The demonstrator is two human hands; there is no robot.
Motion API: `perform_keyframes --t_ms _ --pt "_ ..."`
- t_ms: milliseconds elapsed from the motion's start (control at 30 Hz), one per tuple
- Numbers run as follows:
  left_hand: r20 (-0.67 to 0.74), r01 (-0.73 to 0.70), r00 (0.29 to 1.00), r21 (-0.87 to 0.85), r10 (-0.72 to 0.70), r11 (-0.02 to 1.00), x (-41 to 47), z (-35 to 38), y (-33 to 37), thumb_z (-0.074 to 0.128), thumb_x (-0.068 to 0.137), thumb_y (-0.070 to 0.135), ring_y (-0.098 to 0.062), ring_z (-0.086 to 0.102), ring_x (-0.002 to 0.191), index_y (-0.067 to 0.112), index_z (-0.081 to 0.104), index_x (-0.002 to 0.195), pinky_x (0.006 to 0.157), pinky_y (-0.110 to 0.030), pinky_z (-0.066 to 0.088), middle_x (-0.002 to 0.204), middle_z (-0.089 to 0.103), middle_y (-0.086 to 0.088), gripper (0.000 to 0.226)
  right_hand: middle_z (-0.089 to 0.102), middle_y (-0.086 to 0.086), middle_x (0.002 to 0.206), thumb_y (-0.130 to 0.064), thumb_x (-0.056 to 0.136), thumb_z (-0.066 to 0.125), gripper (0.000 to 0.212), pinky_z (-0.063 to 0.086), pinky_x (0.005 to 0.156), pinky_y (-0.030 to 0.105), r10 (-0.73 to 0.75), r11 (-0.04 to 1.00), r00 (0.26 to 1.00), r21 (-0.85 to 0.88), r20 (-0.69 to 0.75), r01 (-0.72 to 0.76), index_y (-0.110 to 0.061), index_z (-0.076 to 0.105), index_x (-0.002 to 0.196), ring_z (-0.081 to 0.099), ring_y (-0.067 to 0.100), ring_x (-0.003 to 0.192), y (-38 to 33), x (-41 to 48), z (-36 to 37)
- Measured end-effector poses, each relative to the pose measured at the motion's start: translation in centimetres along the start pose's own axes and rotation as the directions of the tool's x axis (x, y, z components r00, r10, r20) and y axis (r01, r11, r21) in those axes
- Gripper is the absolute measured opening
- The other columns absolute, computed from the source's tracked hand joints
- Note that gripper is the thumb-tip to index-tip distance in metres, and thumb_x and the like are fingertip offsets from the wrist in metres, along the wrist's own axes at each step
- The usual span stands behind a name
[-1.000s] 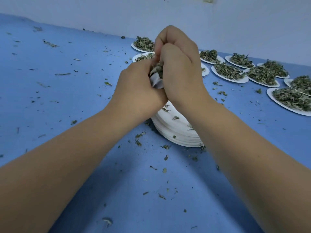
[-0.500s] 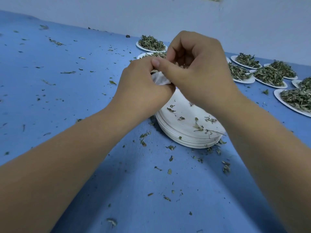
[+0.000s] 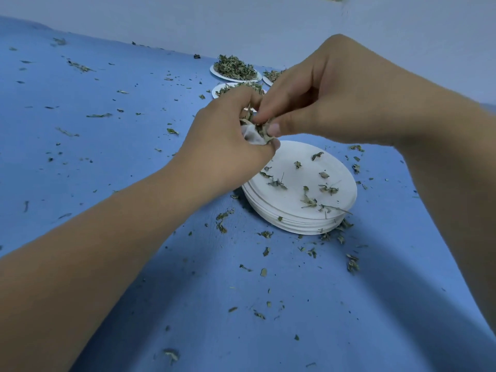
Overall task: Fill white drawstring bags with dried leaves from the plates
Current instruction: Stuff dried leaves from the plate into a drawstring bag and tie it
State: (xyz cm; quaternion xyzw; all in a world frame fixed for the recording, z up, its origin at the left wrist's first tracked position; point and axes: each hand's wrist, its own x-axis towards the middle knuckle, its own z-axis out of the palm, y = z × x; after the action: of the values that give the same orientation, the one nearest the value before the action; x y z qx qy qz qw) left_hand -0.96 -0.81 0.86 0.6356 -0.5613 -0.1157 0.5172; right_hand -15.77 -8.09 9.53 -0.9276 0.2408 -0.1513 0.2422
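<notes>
My left hand [image 3: 225, 149] grips a small white drawstring bag [image 3: 251, 134]; only a bit of its cloth shows between the fingers. My right hand [image 3: 330, 95] meets it from the right and pinches dried leaves [image 3: 261, 127] at the bag's mouth with thumb and fingertips. Both hands hover just above a stack of white paper plates [image 3: 303, 200] that carries a few loose leaf bits on top. Behind the hands, a plate heaped with dried leaves [image 3: 234, 68] and two more partly hidden plates [image 3: 228, 89] lie on the blue table.
The blue table [image 3: 107, 157] is strewn with leaf crumbs, thickest around the plate stack's front edge [image 3: 308, 248]. A pale wall [image 3: 188, 20] runs along the table's far side. My forearms cross the lower left and right of the view.
My right hand has moved right and uncurled from a fist into a pinch on leaves at the bag's mouth. The top of the plate stack has come into view.
</notes>
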Motion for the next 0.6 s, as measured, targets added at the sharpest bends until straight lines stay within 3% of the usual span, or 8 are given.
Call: perform_keyframes --t_ms 100,133,200,233,300,400,533,600 --pt "0.039 -0.061 0.997 0.020 0.060 0.998 -0.5 0.0 0.3 0.075 0.080 0.023 -0.001 0.061 0.076 0.035 0.050 0.114 0.062 -0.007 0.043 0.086 0.064 0.012 0.044 0.075 0.000 0.086 -0.024 0.077 0.088 0.012 0.056 0.057 0.026 -0.017 0.998 0.999 -0.059 -0.033 0.015 -0.031 0.081 0.085 0.066 0.001 0.065 0.1 -0.3 0.5" --pt "0.056 -0.090 0.995 0.028 0.089 0.995 -0.6 -0.1 0.3 0.074 0.081 0.022 -0.004 0.063 0.080 0.035 0.047 0.122 0.066 -0.010 0.046 0.089 0.066 0.009 0.051 0.073 0.001 0.091 -0.028 0.076 0.088 0.012 0.056 0.057 0.025 -0.009 0.997 0.999 -0.080 -0.041 0.006 -0.032 0.081 0.085 0.064 -0.004 0.070 0.2 -0.4 0.7" --pt "0.090 -0.141 0.987 0.044 0.137 0.989 -0.7 -0.2 0.3 0.071 0.081 0.018 -0.008 0.064 0.079 0.037 0.037 0.136 0.069 -0.017 0.050 0.088 0.069 0.003 0.067 0.071 -0.002 0.098 -0.036 0.074 0.089 0.017 0.061 0.065 0.044 0.069 0.997 0.996 -0.042 -0.049 -0.071 -0.033 0.077 0.085 0.066 0.001 0.086 0.7 -0.6 1.1" --pt "0.116 -0.171 0.980 0.066 0.163 0.983 -0.7 -0.2 0.3 0.068 0.081 0.016 -0.009 0.065 0.075 0.039 0.030 0.140 0.066 -0.021 0.052 0.087 0.070 0.002 0.074 0.072 -0.005 0.098 -0.035 0.074 0.089 0.021 0.060 0.063 0.046 0.114 0.993 0.993 0.007 -0.040 -0.114 -0.031 0.074 0.088 0.069 0.005 0.087 1.0 -0.7 1.4" --pt "0.171 -0.267 0.955 0.141 0.242 0.953 -0.8 -0.2 0.3 0.063 0.081 0.014 -0.008 0.063 0.070 0.039 0.021 0.146 0.062 -0.025 0.051 0.085 0.070 0.006 0.082 0.074 -0.005 0.095 -0.025 0.077 0.087 0.030 0.054 0.056 0.039 0.158 0.980 0.987 0.129 -0.013 -0.155 -0.023 0.063 0.095 0.069 0.012 0.074 1.6 -1.0 2.0" --pt "0.193 -0.344 0.931 0.169 0.311 0.924 -0.6 -0.2 0.1 0.061 0.082 0.014 -0.005 0.062 0.074 0.039 0.020 0.147 0.060 -0.021 0.048 0.086 0.066 0.013 0.081 0.075 -0.002 0.076 -0.009 0.080 0.082 0.033 0.052 0.054 0.027 0.153 0.928 0.986 0.353 -0.071 -0.119 -0.017 0.057 0.100 0.066 0.013 0.061 2.3 -1.6 3.4" --pt "0.162 -0.454 0.890 0.213 0.427 0.865 -0.5 0.3 0.2 0.065 0.081 0.018 -0.005 0.052 0.098 0.029 0.031 0.147 0.083 -0.016 0.042 0.099 0.056 0.016 0.076 0.071 -0.002 0.065 -0.006 0.078 0.081 0.029 0.051 0.056 0.023 0.178 0.875 0.968 0.478 -0.175 -0.074 -0.014 0.062 0.098 0.065 0.013 0.060 3.3 -1.7 4.6" --pt "0.157 -0.471 0.881 0.214 0.446 0.856 -0.6 0.3 0.1 0.072 0.079 0.022 -0.003 0.045 0.110 0.026 0.037 0.145 0.091 -0.009 0.034 0.118 0.053 0.014 0.075 0.074 0.001 0.068 -0.006 0.078 0.080 0.025 0.050 0.053 0.022 0.204 0.875 0.953 0.478 -0.225 -0.075 -0.013 0.063 0.095 0.067 0.013 0.059 3.6 -1.7 4.9"
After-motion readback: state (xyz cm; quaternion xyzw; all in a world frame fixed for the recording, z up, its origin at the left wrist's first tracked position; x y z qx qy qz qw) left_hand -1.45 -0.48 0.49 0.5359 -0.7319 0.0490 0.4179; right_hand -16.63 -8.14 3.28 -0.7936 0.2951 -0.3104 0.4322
